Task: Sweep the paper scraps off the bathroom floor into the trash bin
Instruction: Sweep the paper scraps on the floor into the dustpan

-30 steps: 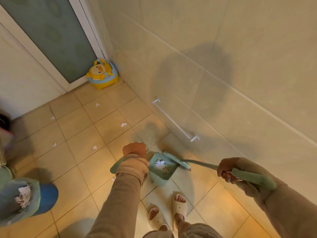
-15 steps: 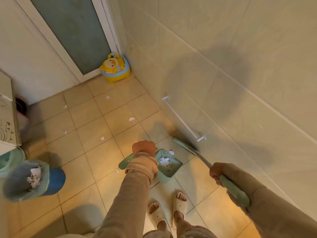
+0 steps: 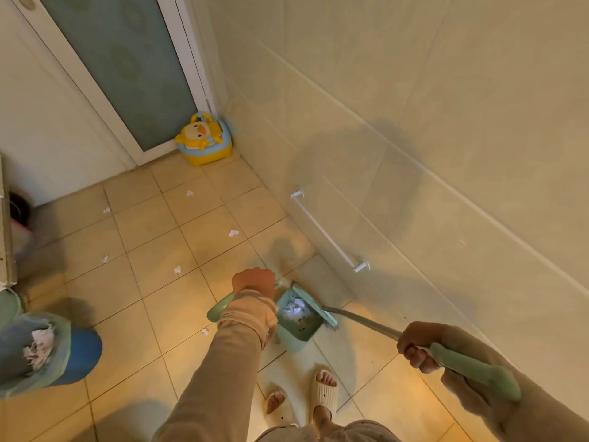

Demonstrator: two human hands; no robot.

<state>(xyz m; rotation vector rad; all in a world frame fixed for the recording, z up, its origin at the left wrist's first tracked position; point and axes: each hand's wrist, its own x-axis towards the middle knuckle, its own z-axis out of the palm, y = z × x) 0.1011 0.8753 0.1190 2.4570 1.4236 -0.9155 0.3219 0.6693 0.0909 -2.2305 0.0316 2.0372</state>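
Observation:
My left hand (image 3: 253,282) grips the handle of a mint-green dustpan (image 3: 298,327) that rests on the tiled floor and holds white paper scraps. My right hand (image 3: 417,347) is closed around the green handle of a broom (image 3: 471,371); its head (image 3: 314,303) lies against the dustpan's far rim. Several paper scraps lie loose on the floor, among them one scrap (image 3: 233,233) ahead, another scrap (image 3: 177,270) to the left and a third scrap (image 3: 205,331) beside my left sleeve. A blue trash bin (image 3: 73,355) with a liner and paper inside stands at the lower left.
A yellow duck potty (image 3: 204,143) sits in the corner by the frosted glass door (image 3: 127,68). A white towel bar (image 3: 328,232) runs low along the tiled wall on the right. My feet in slippers (image 3: 323,393) stand just behind the dustpan. A cabinet edge (image 3: 4,224) is at the left.
The broom head has swung from the floor near the wall back against the dustpan's rim, and the scrap beside the pan is gone from the floor. The view has shifted slightly.

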